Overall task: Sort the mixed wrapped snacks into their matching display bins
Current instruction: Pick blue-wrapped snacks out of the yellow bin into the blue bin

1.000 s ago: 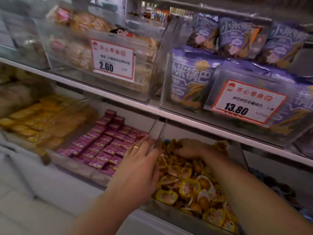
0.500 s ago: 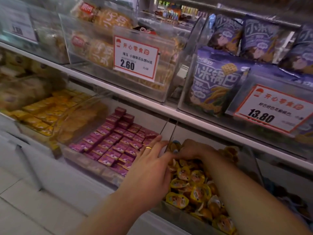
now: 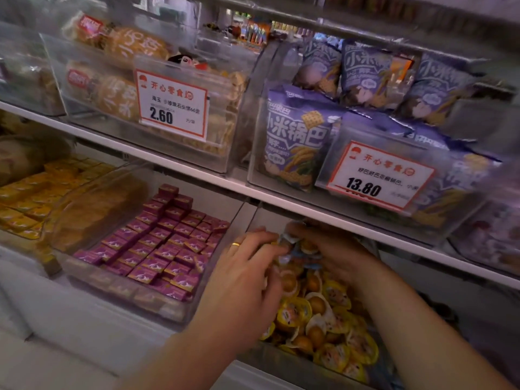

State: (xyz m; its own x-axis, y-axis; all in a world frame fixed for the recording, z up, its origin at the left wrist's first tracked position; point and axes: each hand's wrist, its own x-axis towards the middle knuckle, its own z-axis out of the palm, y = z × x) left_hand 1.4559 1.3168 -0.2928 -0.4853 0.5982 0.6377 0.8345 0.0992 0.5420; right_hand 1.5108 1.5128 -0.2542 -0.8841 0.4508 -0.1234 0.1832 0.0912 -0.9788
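Note:
Both my hands reach into a clear bin [image 3: 298,370] of yellow round wrapped snacks [image 3: 323,313] on the lower shelf. My left hand [image 3: 247,274], with a gold ring, has its fingers curled over the back of the pile. My right hand [image 3: 334,249] is at the bin's far end, fingers curled round a bunch of blue-and-white wrapped snacks [image 3: 295,246] held between the two hands. How many pieces each hand holds is hidden by blur.
Left of this bin stands a clear bin of purple boxed snacks [image 3: 157,243], then yellow boxed snacks [image 3: 31,198]. The upper shelf [image 3: 197,170] carries bins of biscuit packs [image 3: 123,80] and purple crisp bags [image 3: 298,147] with price tags [image 3: 171,106].
My left hand moved right from the bin's divider into the yellow-snack bin and curled its fingers. Blue-wrapped pieces now show between the hands. The view has shifted left.

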